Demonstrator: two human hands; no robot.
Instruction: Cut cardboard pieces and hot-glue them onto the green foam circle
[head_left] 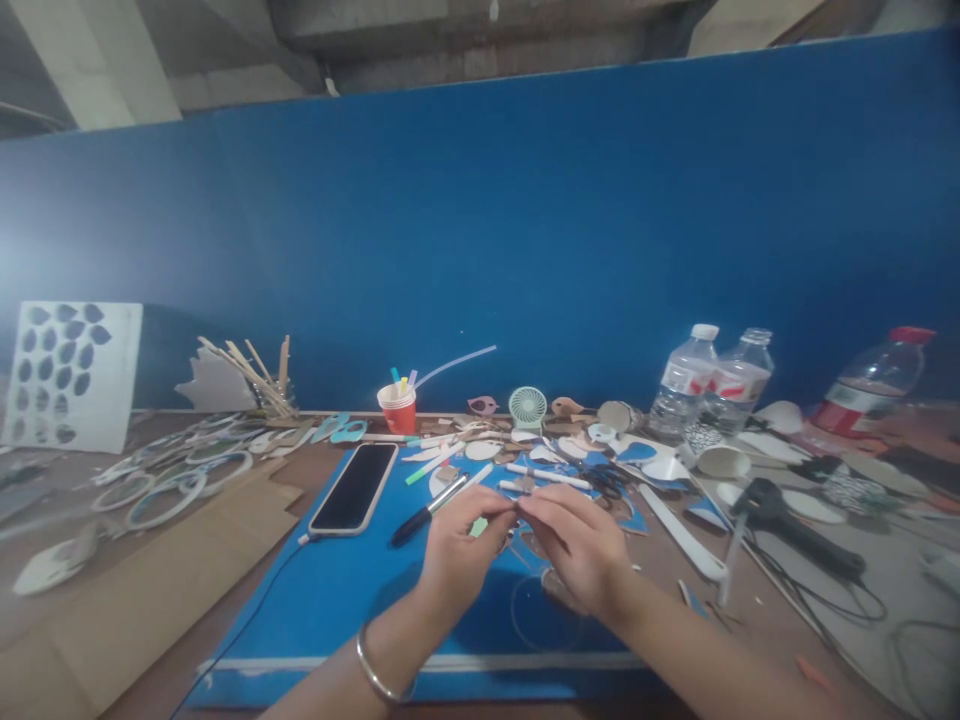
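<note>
Above the blue board (330,610), my left hand (459,552) and my right hand (589,548) meet at the fingertips. Both are closed in a pinch on something small, mostly hidden by the fingers; I cannot make out what it is. A silver bangle (373,668) circles my left wrist. Beside my left hand lies a black and silver marker (427,510), and farther left a phone (355,488) with a dark screen and a cable plugged in. Under my right hand a brown round piece (561,590) shows in part. Black-handled scissors (606,482) lie beyond it.
Cut paper scraps (487,448) and pens cover the board's far side. At the back stand a red cup (398,410), a small fan (527,408) and bottles (739,380). A glue gun (799,530) with its cord lies right; brown cardboard (165,590) and rings (166,500) lie left.
</note>
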